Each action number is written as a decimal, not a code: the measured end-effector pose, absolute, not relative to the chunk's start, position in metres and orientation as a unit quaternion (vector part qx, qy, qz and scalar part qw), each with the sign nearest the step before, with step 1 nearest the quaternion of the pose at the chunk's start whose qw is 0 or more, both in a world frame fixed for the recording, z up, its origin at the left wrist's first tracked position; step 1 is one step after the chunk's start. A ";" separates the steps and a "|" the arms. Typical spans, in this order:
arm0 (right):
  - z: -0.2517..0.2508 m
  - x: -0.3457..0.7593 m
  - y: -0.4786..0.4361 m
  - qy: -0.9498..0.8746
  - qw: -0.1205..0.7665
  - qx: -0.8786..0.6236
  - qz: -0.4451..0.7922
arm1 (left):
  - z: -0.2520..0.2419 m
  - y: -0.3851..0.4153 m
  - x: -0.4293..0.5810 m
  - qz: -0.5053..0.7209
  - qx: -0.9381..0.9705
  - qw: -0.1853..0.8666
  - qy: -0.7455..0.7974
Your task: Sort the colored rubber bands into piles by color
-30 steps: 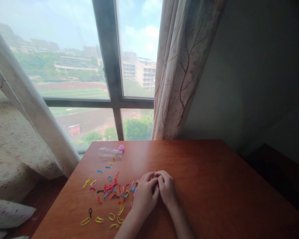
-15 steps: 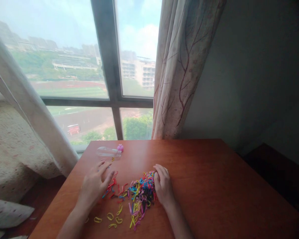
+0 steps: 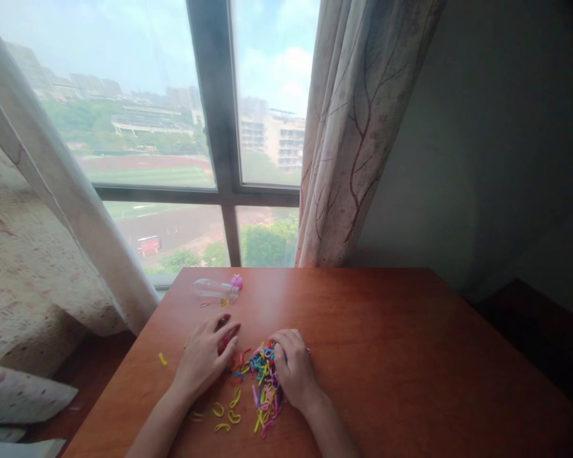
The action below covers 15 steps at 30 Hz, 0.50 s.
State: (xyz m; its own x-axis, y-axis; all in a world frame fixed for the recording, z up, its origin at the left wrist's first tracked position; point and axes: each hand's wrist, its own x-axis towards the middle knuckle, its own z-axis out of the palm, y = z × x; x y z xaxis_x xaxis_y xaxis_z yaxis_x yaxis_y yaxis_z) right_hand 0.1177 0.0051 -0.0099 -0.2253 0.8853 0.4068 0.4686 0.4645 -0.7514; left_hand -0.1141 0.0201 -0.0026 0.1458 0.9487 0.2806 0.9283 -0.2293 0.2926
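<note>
Small coloured elastic hair ties [image 3: 266, 395] lie in a heap on the brown table, with pink, yellow, blue, red and dark ones among them. My right hand [image 3: 293, 366] rests over the right side of the heap, fingers bent and thumb apart, hiding part of it. To the heap's left, my left hand [image 3: 207, 356] is low over the table with its fingers spread. Some red ties [image 3: 228, 343] show beside its fingertips. Several loose yellow ties [image 3: 233, 417] are scattered between my left forearm and the heap.
A clear plastic bottle [image 3: 212, 288] with a pink cap [image 3: 237, 282] lies near the table's far left edge, a few ties beside it. One yellow tie [image 3: 163, 359] sits far left. Beyond the table [image 3: 386, 356] are a window and curtains [image 3: 358, 127].
My right hand has slid left over the heap, covering more of it. My left hand has moved right and down, closer to the heap. The whole view has shifted slightly.
</note>
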 end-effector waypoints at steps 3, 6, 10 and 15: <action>-0.009 0.120 0.006 -0.739 0.431 -0.451 0.254 | 0.003 0.009 -0.075 0.226 0.784 0.070 0.574; -0.010 0.123 0.006 -0.732 0.445 -0.444 0.260 | 0.008 0.002 -0.042 0.247 0.791 0.097 0.552; -0.012 0.126 0.007 -0.704 0.480 -0.449 0.269 | 0.009 -0.001 -0.022 0.262 0.785 0.110 0.550; -0.013 0.127 0.006 -0.698 0.487 -0.450 0.270 | 0.014 -0.003 -0.042 0.263 0.778 0.088 0.564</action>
